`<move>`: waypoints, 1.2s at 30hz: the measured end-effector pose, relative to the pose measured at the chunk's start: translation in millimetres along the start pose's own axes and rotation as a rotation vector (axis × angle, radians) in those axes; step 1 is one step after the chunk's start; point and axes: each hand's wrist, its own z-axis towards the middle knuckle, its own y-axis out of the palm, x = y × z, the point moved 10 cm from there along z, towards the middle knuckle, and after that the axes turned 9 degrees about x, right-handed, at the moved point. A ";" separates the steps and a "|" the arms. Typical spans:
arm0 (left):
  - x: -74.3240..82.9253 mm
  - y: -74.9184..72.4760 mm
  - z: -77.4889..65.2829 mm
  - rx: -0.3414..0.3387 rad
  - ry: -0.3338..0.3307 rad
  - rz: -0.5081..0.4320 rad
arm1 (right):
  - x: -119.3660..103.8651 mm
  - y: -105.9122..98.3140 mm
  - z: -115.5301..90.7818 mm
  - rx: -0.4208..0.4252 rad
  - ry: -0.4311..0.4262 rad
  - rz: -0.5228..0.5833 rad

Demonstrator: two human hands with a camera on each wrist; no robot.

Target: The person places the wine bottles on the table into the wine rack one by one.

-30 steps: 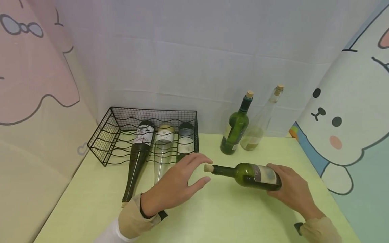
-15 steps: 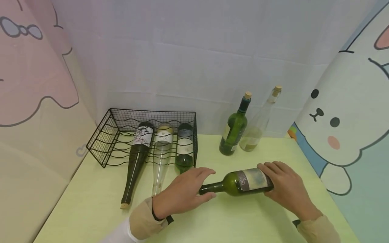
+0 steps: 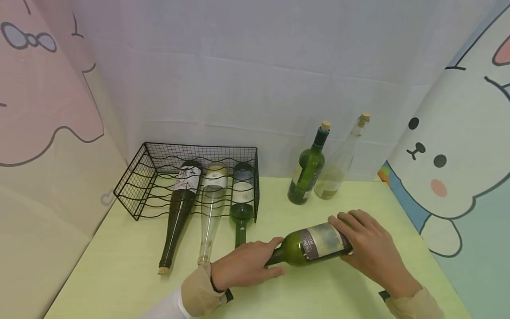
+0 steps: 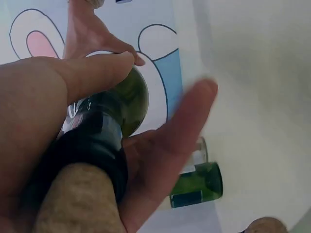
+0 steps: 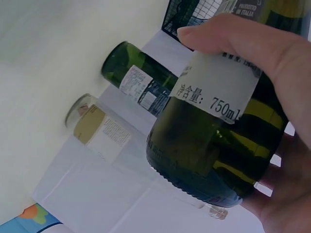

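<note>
A green wine bottle with a pale label lies tilted in the air over the table, its neck pointing left. My right hand grips it round the base end, thumb across the label in the right wrist view. Around the neck is my left hand, thumb on one side and fingers on the other, all nearly straight. One finger is blurred in the left wrist view, where the cork shows close to the palm. From the head view the cork is hidden behind that hand.
A black wire rack holds a dark bottle, a clear bottle and a green bottle, necks toward me. Another green bottle and a clear bottle, both corked, stand by the back curtain.
My right hand has brought the wine bottle left and toward me. My left hand has moved right and down, so the bottle's neck now lies between its thumb and fingers.
</note>
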 end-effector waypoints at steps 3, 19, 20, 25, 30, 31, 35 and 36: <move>0.3 9.5 -1.8 -0.051 -0.009 -0.140 | -5.3 -3.4 1.5 0.005 -0.015 0.003; 4.6 6.3 -4.8 0.012 0.057 -0.149 | -9.9 0.3 -6.6 -0.017 0.014 0.029; 4.6 5.7 -5.2 0.021 0.060 -0.151 | -10.1 0.5 -6.9 -0.016 0.014 0.031; 3.1 1.9 -7.8 0.043 0.076 -0.163 | -9.5 2.6 -7.4 -0.017 0.029 0.060; -4.1 -3.5 -11.4 0.039 0.048 -0.218 | -9.1 4.1 -6.4 -0.017 0.055 0.115; -5.6 -4.8 -12.5 0.035 0.040 -0.234 | -9.2 4.3 -5.8 -0.015 0.059 0.123; -10.8 -9.8 -16.5 0.025 0.027 -0.265 | -10.2 4.8 -2.4 -0.007 0.065 0.152; -11.7 -11.1 -17.3 0.023 0.028 -0.269 | -10.2 5.4 -1.5 -0.008 0.069 0.160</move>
